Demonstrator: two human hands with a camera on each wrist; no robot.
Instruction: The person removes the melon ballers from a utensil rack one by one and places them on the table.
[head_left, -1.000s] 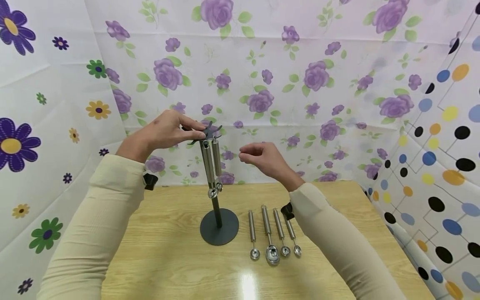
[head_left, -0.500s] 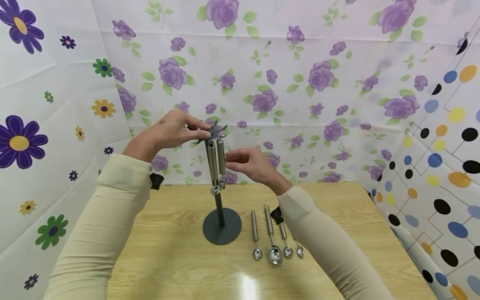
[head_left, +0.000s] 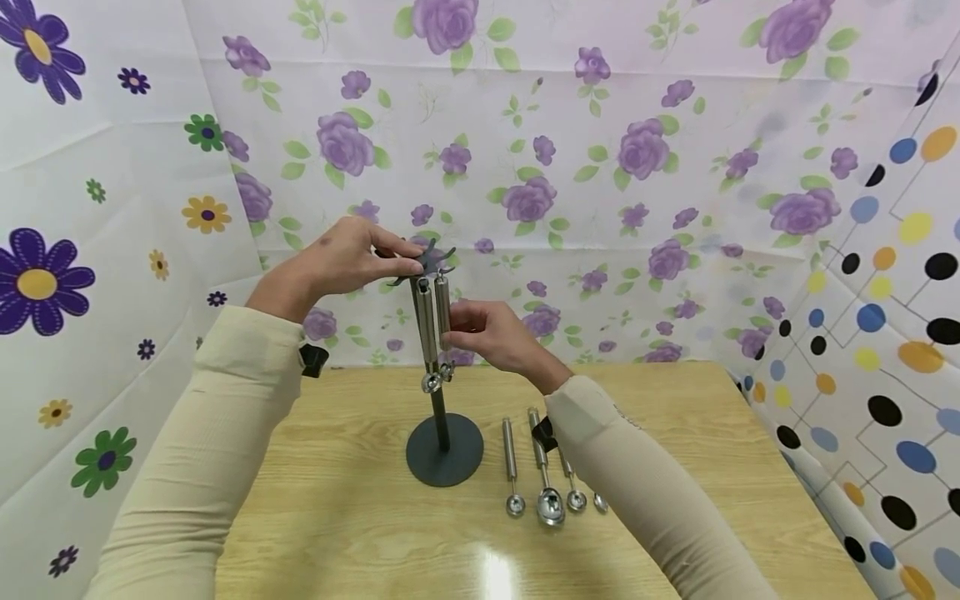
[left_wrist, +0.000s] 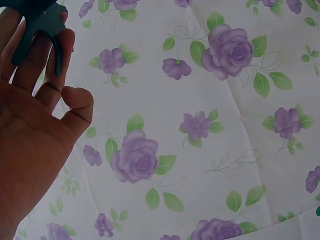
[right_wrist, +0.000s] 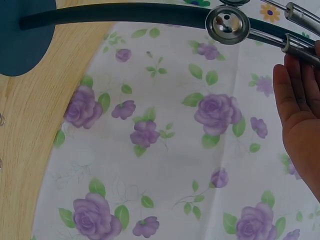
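Note:
A dark metal utensil stand (head_left: pixel 445 462) with a round base and curved hooks on top stands upright on the table. At its top, my left hand (head_left: pixel 333 260) pinches the hook plate (left_wrist: pixel 42 27) between thumb and fingers. Two steel melon ballers hang from the hooks, handles up and bowls down. My right hand (head_left: pixel 498 335) holds the handle of the right-hand melon baller (head_left: pixel 442 296), its thumb in front and fingers behind. The other melon baller (head_left: pixel 426 321) hangs just left of it, untouched. One round bowl (right_wrist: pixel 227 24) shows close beside the pole in the right wrist view.
Right of the base, several steel utensils lie side by side on the wooden table (head_left: pixel 337 500): a melon baller (head_left: pixel 514 504), a larger scoop (head_left: pixel 550 506) and others partly under my right forearm. Floral cloth (head_left: pixel 630 208) hangs behind, with patterned sheets at both sides.
My right hand has come left from beside the stand to the right-hand hanging melon baller and taken its handle. My left hand stays on the stand's top. The head view has shifted slightly.

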